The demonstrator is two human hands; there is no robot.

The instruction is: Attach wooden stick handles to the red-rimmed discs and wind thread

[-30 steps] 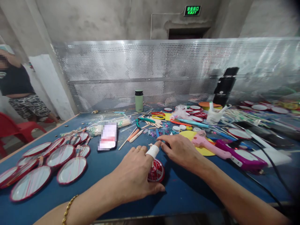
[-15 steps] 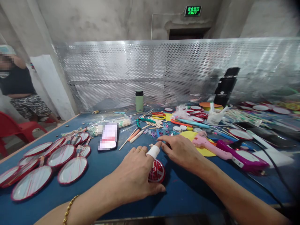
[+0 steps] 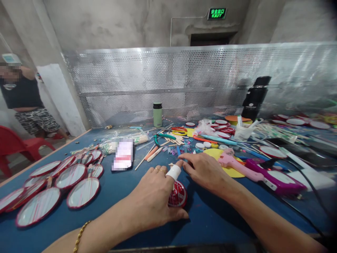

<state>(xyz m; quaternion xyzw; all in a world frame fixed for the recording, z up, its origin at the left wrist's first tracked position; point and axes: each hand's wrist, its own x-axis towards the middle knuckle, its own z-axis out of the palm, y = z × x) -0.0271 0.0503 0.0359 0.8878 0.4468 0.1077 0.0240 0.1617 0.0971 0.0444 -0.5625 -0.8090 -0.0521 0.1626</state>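
Hands meet over a small red disc [image 3: 178, 199] lying flat on the blue bench [image 3: 205, 218], close to the near edge. Left hand [image 3: 155, 198] lies over the disc's left half, palm down, thumb stretched along the bench just below it; the forefinger, wrapped in white tape [image 3: 174, 172], reaches forward past the disc's far rim. Its grip looks like a press rather than a clasp: fingers spread and flat, nothing closed in them. Right hand [image 3: 204, 172] sits just right of and beyond the disc, fingertips drawn toward the taped finger; whether they pinch something small there I cannot tell, since the spot is too fine to resolve. Judging by this, the step in hand is steadying the disc while a small piece is worked at its far edge. The next move probably calls for a steady downward hold from the left hand and a fine fingertip motion from the right, with little room between the two. Beyond the grip lie loose wooden sticks [image 3: 154, 151] and a phone [image 3: 122, 159]; to its right a pink glue gun [image 3: 238, 165] on a yellow sheet; to its left a spread of finished red-rimmed discs [image 3: 71, 175]. Against the earlier frames, both hands keep nearly the same pose and contact; only the view shifts slightly, and the person [image 3: 23, 102] standing far left has moved a little.
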